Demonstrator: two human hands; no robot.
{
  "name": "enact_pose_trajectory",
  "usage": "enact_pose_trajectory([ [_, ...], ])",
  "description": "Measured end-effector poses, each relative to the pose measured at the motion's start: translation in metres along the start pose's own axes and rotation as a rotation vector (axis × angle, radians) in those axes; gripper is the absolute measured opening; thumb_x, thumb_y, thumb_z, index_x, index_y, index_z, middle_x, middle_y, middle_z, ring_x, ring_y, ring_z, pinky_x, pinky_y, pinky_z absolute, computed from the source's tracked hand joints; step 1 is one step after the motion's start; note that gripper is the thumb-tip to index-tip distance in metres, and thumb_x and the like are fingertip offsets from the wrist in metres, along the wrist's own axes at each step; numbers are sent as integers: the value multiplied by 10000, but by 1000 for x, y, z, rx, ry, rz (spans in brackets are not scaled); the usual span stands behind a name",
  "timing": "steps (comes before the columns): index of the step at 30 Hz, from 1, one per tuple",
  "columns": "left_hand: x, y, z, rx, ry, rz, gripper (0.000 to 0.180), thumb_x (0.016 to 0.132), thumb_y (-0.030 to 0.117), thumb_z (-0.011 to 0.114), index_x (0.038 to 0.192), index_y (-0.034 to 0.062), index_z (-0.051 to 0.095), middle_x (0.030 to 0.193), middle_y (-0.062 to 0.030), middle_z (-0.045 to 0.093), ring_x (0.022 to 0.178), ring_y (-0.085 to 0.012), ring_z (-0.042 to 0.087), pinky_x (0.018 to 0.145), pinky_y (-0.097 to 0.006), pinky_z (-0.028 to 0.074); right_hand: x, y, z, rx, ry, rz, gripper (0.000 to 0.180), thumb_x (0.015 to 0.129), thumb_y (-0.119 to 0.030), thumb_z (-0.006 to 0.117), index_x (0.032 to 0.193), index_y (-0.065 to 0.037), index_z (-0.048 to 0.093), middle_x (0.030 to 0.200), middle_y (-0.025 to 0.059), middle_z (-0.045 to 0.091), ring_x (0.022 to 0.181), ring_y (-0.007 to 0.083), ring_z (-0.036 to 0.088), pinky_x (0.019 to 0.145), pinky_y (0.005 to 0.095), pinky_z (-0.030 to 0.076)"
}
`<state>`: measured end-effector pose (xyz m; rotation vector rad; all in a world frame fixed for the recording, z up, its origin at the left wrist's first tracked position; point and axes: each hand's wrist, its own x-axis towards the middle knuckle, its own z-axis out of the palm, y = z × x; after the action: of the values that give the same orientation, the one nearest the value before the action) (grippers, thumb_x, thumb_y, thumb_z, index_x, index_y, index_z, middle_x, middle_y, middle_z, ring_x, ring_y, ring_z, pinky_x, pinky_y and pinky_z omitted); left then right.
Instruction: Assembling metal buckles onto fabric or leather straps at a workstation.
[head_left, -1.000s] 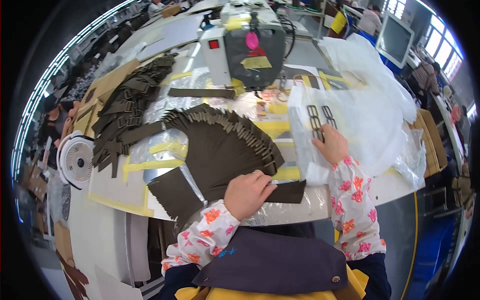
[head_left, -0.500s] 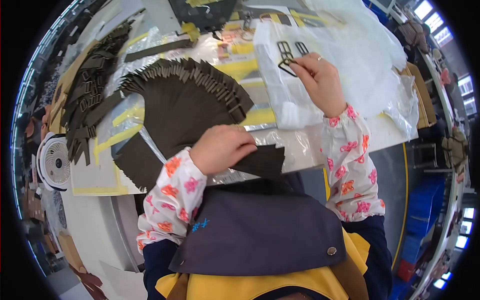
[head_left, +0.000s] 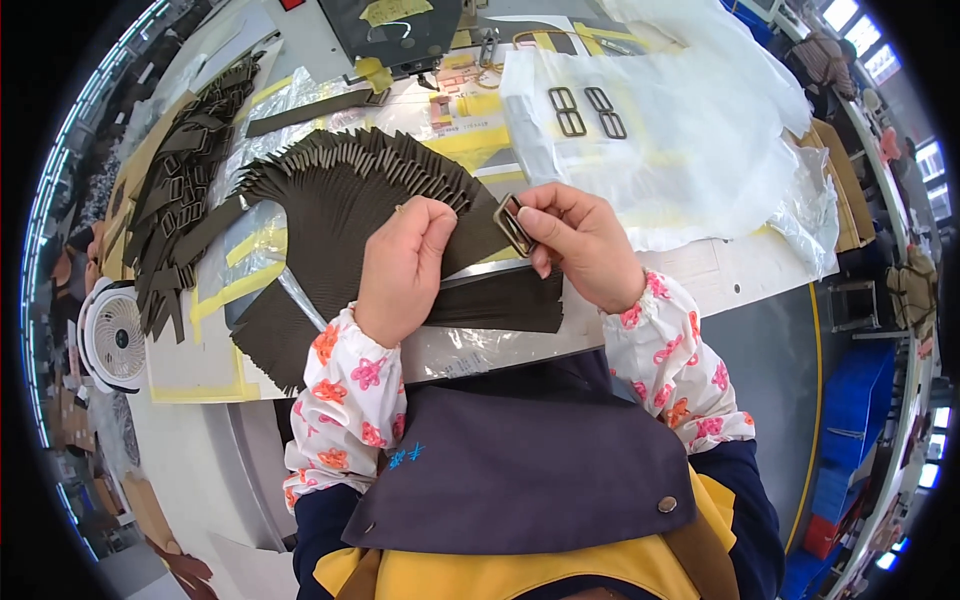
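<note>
My right hand (head_left: 580,240) pinches a metal slide buckle (head_left: 513,226) between thumb and fingers, above the front of the work table. My left hand (head_left: 405,265) is closed to the left of it, its fingertips curled over a dark olive fabric strap (head_left: 474,238) that runs toward the buckle; its end is partly hidden. Beneath and beyond my left hand spreads a fan of stacked dark straps (head_left: 335,205), their folded ends along the far edge. Two more slide buckles (head_left: 567,112) lie side by side on white plastic wrapping (head_left: 660,130).
A heap of dark straps with buckles (head_left: 180,190) lies along the table's left side. A white fan (head_left: 112,335) stands at the left edge. At the far side is a dark machine (head_left: 395,35). Yellow tape (head_left: 240,385) marks the table; blue bins (head_left: 850,430) stand at the right.
My right hand has come from the white wrapping toward my left hand, carrying a buckle. My left hand has risen slightly and turned upright over the straps, its fingers closing.
</note>
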<state>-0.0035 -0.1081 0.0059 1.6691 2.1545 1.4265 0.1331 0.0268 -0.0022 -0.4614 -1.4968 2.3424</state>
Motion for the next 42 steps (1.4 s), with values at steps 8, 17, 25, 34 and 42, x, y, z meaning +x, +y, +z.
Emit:
enact_pose_trajectory([
  [8, -18, 7, 7, -254, 245, -92, 83, 841, 53, 486, 909, 22, 521, 756, -103, 543, 650, -210, 556, 593, -266, 435, 5, 19, 36, -227, -51, -42, 151, 813, -37, 520, 960, -5, 502, 649, 28, 530, 454, 74, 471, 404, 198, 359],
  [17, -24, 8, -21, 55, 201, 206, 149, 737, 71, 607, 885, 65, 585, 782, -65, 547, 739, -238, 523, 661, -324, 421, 17, 9, 42, -442, -44, -104, 118, 807, -42, 559, 911, 2, 528, 654, 9, 551, 492, 34, 464, 431, 165, 364],
  [25, -34, -8, -30, -86, 46, -22, 97, 771, 93, 585, 798, 28, 518, 671, -105, 527, 590, -259, 528, 533, -320, 409, 41, 31, 43, -419, -212, -5, 80, 842, -68, 511, 815, -11, 462, 681, 19, 531, 551, 72, 525, 489, 195, 430],
  [34, -36, -19, -39, -12, -82, -145, 132, 713, 114, 565, 745, 21, 476, 634, -122, 540, 595, -299, 542, 531, -356, 419, 33, 34, 50, -438, -208, 51, 87, 834, -49, 500, 774, -8, 452, 677, 25, 518, 543, 79, 533, 477, 206, 444],
  [42, -35, -14, -28, -451, 71, -236, 236, 750, 113, 631, 935, 9, 527, 859, -61, 524, 593, -115, 529, 523, -240, 428, 18, 14, 51, -485, -139, -58, 52, 814, -10, 540, 826, 0, 491, 650, -3, 511, 532, 43, 487, 457, 179, 396],
])
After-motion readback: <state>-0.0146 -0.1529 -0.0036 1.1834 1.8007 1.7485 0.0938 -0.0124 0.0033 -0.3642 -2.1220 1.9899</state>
